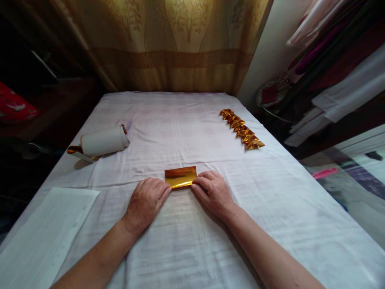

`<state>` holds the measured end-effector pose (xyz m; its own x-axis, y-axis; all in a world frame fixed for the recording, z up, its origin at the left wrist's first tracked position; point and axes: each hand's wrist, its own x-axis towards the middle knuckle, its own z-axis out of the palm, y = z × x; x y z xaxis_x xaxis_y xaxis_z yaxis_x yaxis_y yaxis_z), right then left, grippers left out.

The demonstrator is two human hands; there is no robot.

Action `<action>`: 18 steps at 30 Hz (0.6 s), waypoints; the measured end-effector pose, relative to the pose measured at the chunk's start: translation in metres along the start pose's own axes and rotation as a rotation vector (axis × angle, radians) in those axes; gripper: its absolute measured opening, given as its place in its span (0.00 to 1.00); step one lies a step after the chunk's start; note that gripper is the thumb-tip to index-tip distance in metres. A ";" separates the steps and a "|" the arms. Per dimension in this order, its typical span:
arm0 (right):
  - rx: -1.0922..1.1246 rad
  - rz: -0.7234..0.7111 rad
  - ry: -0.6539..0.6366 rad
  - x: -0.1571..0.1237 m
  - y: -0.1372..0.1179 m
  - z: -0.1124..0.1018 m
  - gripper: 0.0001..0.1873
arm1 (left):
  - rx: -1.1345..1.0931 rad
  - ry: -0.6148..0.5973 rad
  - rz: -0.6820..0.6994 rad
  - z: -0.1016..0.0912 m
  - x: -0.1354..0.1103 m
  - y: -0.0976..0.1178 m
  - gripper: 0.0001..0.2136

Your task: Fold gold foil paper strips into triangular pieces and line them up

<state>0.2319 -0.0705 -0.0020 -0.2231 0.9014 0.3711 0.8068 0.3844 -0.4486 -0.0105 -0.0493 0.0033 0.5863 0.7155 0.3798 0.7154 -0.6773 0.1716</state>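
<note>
A small rectangle of shiny gold foil paper [180, 176] lies in the middle of the white cloth, its near edge folded or curled. My left hand [148, 198] pinches the near left corner between thumb and fingers. At the near right corner, my right hand [213, 192] grips the same sheet in a pinch. Farther off to the right, several folded gold foil pieces [242, 130] rest in a slanting row. The underside of the sheet is hidden.
A white-backed roll of gold foil paper [104, 141] lies at the left. White sheets [45, 233] are at the near left. The cloth-covered table [168, 120] reaches back to a patterned curtain [180, 36]. Clothes [345, 88] hang beyond the right edge.
</note>
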 end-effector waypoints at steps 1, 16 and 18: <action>-0.004 0.016 -0.006 0.001 0.001 0.000 0.07 | -0.011 0.000 -0.013 0.000 0.000 0.000 0.13; -0.071 0.126 -0.068 0.007 -0.004 -0.004 0.10 | 0.018 -0.067 -0.133 -0.002 0.005 -0.001 0.18; -0.083 0.141 -0.047 0.007 -0.004 -0.003 0.10 | 0.054 -0.081 -0.144 -0.003 0.006 0.000 0.17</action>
<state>0.2288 -0.0662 0.0045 -0.1283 0.9542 0.2704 0.8738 0.2377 -0.4243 -0.0077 -0.0454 0.0080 0.5036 0.8175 0.2796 0.8122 -0.5582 0.1692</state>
